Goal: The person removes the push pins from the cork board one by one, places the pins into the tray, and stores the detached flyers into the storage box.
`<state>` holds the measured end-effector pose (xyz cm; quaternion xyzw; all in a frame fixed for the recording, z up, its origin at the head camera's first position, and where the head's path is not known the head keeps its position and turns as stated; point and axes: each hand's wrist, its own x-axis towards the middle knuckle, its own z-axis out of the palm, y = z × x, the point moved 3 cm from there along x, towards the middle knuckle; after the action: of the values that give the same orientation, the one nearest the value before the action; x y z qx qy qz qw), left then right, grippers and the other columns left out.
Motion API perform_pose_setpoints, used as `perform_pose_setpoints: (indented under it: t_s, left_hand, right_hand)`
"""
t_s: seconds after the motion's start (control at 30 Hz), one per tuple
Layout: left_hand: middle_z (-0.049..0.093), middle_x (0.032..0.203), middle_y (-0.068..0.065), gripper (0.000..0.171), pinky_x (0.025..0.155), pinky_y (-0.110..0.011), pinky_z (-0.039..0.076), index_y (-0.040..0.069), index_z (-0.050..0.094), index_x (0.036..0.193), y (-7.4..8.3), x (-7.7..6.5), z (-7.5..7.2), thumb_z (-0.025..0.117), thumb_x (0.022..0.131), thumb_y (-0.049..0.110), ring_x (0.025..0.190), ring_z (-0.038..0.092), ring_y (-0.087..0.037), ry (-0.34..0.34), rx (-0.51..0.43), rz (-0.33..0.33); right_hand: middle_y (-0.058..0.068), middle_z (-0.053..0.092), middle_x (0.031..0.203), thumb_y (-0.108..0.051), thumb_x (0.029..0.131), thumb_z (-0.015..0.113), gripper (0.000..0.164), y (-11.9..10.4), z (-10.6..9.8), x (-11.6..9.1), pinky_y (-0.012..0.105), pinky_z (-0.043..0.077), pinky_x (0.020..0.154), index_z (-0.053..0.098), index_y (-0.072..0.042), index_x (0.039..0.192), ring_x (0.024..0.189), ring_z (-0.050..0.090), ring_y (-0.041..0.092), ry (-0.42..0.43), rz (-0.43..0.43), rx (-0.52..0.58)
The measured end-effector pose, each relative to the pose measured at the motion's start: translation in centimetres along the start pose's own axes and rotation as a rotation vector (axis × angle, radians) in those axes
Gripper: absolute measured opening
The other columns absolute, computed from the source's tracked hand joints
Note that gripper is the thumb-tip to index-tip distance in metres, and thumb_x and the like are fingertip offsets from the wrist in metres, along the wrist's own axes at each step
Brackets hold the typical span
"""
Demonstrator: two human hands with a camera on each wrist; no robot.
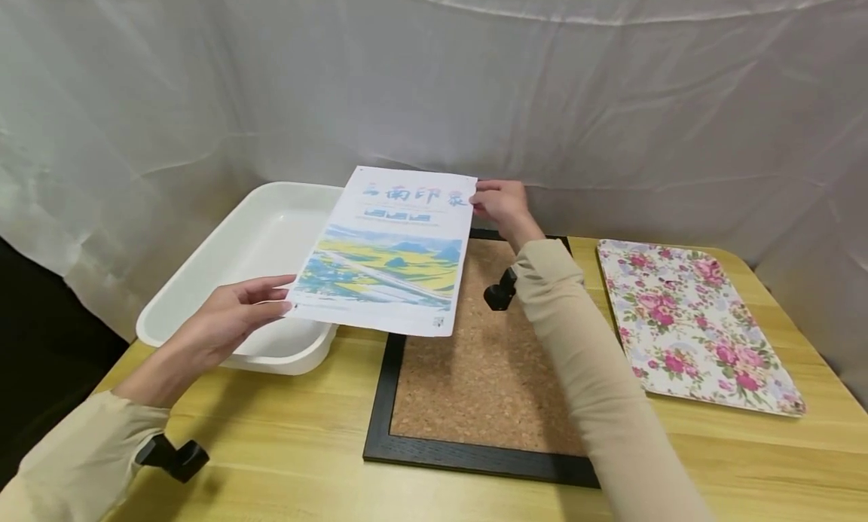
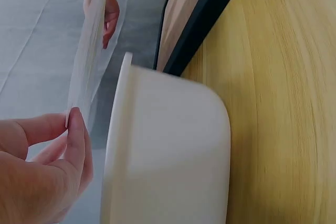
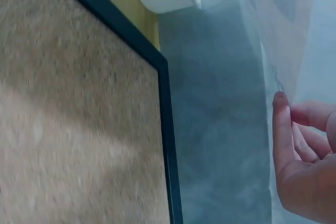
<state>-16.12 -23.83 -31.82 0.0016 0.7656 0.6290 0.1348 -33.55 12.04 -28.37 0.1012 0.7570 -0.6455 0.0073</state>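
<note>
A printed paper poster [image 1: 396, 254] with a landscape picture and large characters hangs in the air, tilted, between the two hands. The left hand [image 1: 233, 311] pinches its near left corner between thumb and fingers; in the left wrist view the sheet [image 2: 86, 61] shows nearly edge-on. At the far right edge the right hand [image 1: 503, 206] pinches the poster, thumb and fingertip meeting on it in the right wrist view [image 3: 304, 145]. Below lies a cork board [image 1: 481, 386] in a black frame, its far left part covered by the poster in the head view.
A white plastic basin [image 1: 203, 258] stands at the left, partly behind the poster and left hand. To the right of the cork board lies a flower-patterned tray [image 1: 698, 326]. All rest on a wooden table [image 1: 285, 439], with a pale curtain [image 1: 434, 77] hanging behind.
</note>
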Motion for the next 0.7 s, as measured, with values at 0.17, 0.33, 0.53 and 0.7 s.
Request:
perform_pose_setpoints:
  t_s: [0.17,0.33,0.53,0.7]
  left_hand:
    - [0.055,0.112,-0.001,0.064,0.086,-0.019,0.051,-0.005,0.035,0.147,-0.6,-0.4,-1.4,0.067,0.092,0.008,0.096,0.059,-0.004,0.015,-0.048,-0.006]
    - [0.058,0.108,0.003,0.054,0.085,-0.019,0.052,0.005,0.049,0.142,-1.2,-0.9,-2.9,0.068,0.091,0.006,0.095,0.06,-0.004,0.026,-0.071,0.0]
    - [0.058,0.107,0.003,0.039,0.084,-0.019,0.052,0.02,0.064,0.127,-1.9,-1.1,-4.3,0.065,0.092,0.003,0.095,0.06,-0.003,0.029,-0.064,0.014]
    - [0.058,0.104,0.006,0.035,0.081,-0.018,0.052,0.029,0.068,0.118,-2.6,-1.2,-4.9,0.065,0.092,0.005,0.092,0.06,-0.002,0.028,-0.051,0.01]
  right_hand:
    - [0.02,0.061,0.121,0.002,0.091,0.061,0.037,0.0,1.6,-0.2,0.033,0.054,0.087,0.06,0.004,0.128,0.096,0.064,0.026,-0.016,-0.026,0.011]
    - [0.022,0.061,0.119,0.004,0.091,0.061,0.036,0.0,3.3,-0.5,0.033,0.055,0.086,0.061,0.006,0.127,0.098,0.064,0.028,-0.028,-0.038,0.027]
    - [0.022,0.062,0.117,0.003,0.091,0.062,0.035,0.1,4.6,-1.0,0.037,0.054,0.088,0.062,0.004,0.126,0.094,0.065,0.028,-0.029,-0.034,0.048]
    - [0.02,0.064,0.117,0.003,0.091,0.062,0.036,0.7,5.6,-1.2,0.034,0.056,0.082,0.063,0.001,0.127,0.088,0.066,0.026,-0.025,-0.028,0.056]
